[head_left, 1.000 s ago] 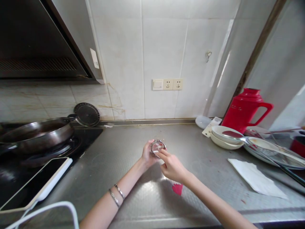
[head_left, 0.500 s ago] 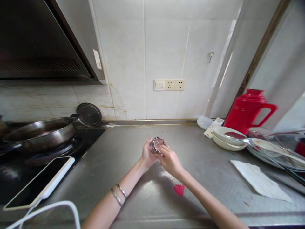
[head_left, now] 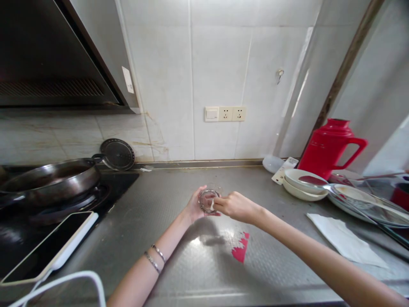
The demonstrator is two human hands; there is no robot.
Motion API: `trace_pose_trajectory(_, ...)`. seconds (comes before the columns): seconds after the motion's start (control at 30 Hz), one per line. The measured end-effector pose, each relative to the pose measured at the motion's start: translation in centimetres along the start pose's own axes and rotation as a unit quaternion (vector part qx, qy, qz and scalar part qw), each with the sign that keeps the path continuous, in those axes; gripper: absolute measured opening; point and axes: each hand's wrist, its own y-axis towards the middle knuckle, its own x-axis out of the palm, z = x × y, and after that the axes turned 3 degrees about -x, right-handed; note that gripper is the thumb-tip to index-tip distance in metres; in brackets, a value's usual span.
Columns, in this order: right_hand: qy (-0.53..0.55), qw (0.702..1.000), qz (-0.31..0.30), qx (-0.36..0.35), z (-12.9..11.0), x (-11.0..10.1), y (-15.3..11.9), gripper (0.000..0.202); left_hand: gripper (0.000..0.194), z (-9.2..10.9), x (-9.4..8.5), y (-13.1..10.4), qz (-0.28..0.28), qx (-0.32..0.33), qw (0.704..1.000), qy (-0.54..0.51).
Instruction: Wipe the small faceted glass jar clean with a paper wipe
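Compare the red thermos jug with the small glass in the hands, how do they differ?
The red thermos jug is opaque, while the small glass is clear. The jug is much larger than the glass and has a side handle; the glass shows none. The jug stands on the steel counter at the far right, whereas the glass is held above it in the left hand, with the right hand at its rim. Both are vessels for liquid.

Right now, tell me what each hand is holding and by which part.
The left hand cups a small clear glass around its side. The right hand pinches at the glass's rim, fingertips on a small white bit there; what that bit is cannot be told.
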Motion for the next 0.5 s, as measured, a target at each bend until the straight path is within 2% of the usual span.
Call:
trace_pose_trajectory(0.13, 0.018, 0.999, -0.027, 0.016, 0.5, -0.2, 0.2, 0.019, 0.041, -0.2, 0.5, 0.3, 0.044, 0.052, 0.997, -0.022)
trace_pose_trajectory(0.3, 0.117, 0.984, -0.004, 0.137, -0.5, 1.0, 0.8, 0.024, 0.034, -0.7, 1.2, 0.5, 0.097, 0.143, 0.982, -0.071)
trace_pose_trajectory(0.4, 0.240, 0.946, 0.082, 0.202, -2.5, 2.9, 1.9, 0.038, 0.034, -1.1, 1.4, 0.6, 0.119, 0.186, 0.971, -0.089)
trace_pose_trajectory(0.5, 0.358, 0.869, 0.215, 0.265, -4.7, 5.2, 3.7, 0.049, 0.037, -1.5, 1.3, 0.8, 0.103, 0.226, 0.962, -0.112)
